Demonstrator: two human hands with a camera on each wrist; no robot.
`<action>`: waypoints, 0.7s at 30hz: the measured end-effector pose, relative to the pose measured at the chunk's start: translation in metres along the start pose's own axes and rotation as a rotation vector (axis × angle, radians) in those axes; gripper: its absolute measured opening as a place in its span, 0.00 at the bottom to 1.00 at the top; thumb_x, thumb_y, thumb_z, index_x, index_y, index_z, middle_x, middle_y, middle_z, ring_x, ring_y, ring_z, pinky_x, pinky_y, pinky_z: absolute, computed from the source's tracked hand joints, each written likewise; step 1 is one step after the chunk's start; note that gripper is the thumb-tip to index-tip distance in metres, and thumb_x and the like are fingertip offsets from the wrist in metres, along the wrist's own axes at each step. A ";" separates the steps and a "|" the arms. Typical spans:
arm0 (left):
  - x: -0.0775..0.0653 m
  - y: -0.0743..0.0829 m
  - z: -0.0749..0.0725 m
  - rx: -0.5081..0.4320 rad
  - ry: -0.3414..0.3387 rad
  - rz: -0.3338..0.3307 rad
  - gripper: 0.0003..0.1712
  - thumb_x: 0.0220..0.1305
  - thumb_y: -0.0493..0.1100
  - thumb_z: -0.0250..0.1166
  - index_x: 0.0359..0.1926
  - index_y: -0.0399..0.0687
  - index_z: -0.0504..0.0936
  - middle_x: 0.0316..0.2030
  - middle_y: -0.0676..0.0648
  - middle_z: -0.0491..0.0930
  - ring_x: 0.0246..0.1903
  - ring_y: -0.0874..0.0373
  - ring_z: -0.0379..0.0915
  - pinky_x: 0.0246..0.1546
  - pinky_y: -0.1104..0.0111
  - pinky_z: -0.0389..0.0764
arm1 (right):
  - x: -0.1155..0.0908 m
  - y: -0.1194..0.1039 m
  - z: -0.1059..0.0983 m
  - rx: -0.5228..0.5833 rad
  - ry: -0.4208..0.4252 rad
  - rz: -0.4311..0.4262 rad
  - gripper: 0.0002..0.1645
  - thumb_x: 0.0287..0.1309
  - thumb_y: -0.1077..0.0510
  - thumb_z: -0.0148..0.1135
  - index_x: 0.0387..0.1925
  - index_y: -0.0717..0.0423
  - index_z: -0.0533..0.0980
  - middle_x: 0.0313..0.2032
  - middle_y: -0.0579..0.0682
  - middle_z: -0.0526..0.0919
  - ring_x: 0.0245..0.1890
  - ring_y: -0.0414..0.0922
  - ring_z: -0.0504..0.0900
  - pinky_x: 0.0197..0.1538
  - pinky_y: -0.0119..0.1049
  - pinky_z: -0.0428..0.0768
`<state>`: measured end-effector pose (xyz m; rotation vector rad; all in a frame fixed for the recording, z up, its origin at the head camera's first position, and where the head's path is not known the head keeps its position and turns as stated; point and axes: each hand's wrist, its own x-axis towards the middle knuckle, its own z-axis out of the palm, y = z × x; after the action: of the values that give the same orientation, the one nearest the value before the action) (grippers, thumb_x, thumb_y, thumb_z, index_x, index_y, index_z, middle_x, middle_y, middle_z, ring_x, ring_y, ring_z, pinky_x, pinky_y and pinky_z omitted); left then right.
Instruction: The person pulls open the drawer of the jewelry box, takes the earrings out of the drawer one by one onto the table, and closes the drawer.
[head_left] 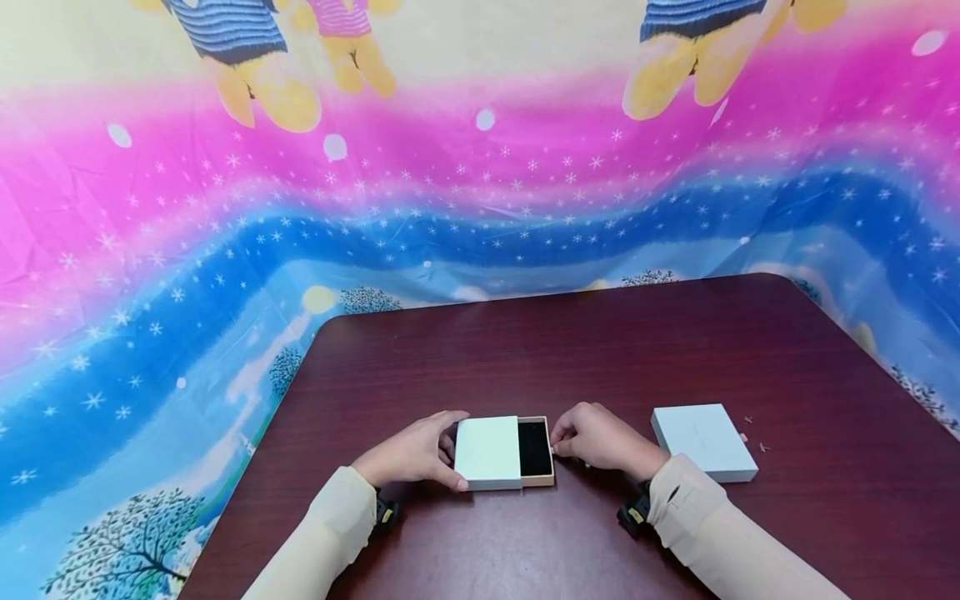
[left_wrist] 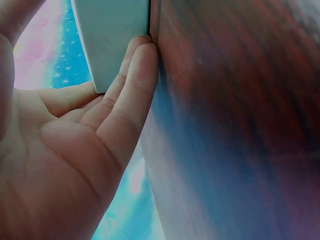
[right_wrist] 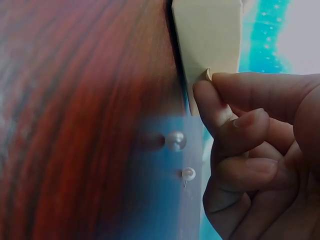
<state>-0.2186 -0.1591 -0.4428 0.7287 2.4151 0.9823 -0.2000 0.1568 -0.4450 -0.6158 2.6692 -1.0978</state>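
Note:
In the head view, a small white drawer box (head_left: 487, 450) lies on the table, its tray (head_left: 537, 481) partly out to the right. Black padding (head_left: 534, 448) lines the exposed part of that tray. My left hand (head_left: 412, 450) grips the white sleeve at its left end, thumb at the near corner and a finger at the far one. At the other end, my right hand (head_left: 603, 440) pinches a small pull tab (right_wrist: 208, 75) on the tray's front between thumb and index finger. Two pearl studs, one larger pearl (right_wrist: 175, 141) and one smaller pearl (right_wrist: 188, 174), lie below the right fingers.
A second white box (head_left: 705, 442), closed, sits to the right by my right forearm. Small thin pieces (head_left: 763, 447) lie beside it. The dark red-brown table (head_left: 480, 358) has rounded far corners, and a printed cloth (head_left: 487, 183) hangs behind it.

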 end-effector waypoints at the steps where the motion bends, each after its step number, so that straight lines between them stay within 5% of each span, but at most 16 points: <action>1: 0.000 0.001 0.000 0.004 0.000 -0.002 0.63 0.39 0.53 0.83 0.73 0.41 0.57 0.49 0.50 0.73 0.37 0.60 0.78 0.36 0.68 0.80 | 0.000 0.000 0.000 -0.001 -0.001 -0.002 0.09 0.55 0.67 0.65 0.25 0.50 0.83 0.21 0.40 0.80 0.14 0.39 0.75 0.23 0.34 0.75; 21: 0.004 0.003 0.003 0.052 0.008 -0.006 0.64 0.37 0.57 0.82 0.72 0.42 0.59 0.47 0.52 0.74 0.37 0.62 0.77 0.37 0.69 0.79 | 0.000 -0.001 0.001 -0.015 0.011 -0.036 0.09 0.53 0.67 0.67 0.25 0.50 0.82 0.21 0.39 0.79 0.13 0.37 0.73 0.24 0.33 0.74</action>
<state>-0.2189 -0.1536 -0.4436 0.7368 2.4569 0.9252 -0.1994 0.1554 -0.4444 -0.6646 2.6887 -1.0940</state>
